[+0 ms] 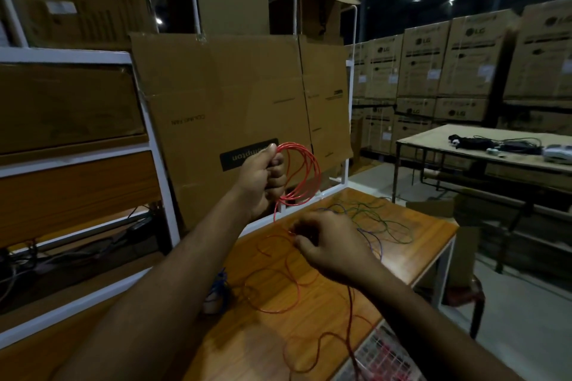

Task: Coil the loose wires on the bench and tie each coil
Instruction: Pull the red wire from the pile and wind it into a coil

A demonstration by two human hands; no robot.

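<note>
- Our left hand is clenched round a red coil of several loops, held up above the bench.
- Our right hand, below and nearer to us, curls its fingers at the loose red wire; whether it actually pinches the strand we cannot tell.
- Much red wire lies uncoiled under and near the right hand, so this coil looks partly wound and not yet tied.
- Beyond the right hand, green and purple wires lie loose, untouched.
</note>
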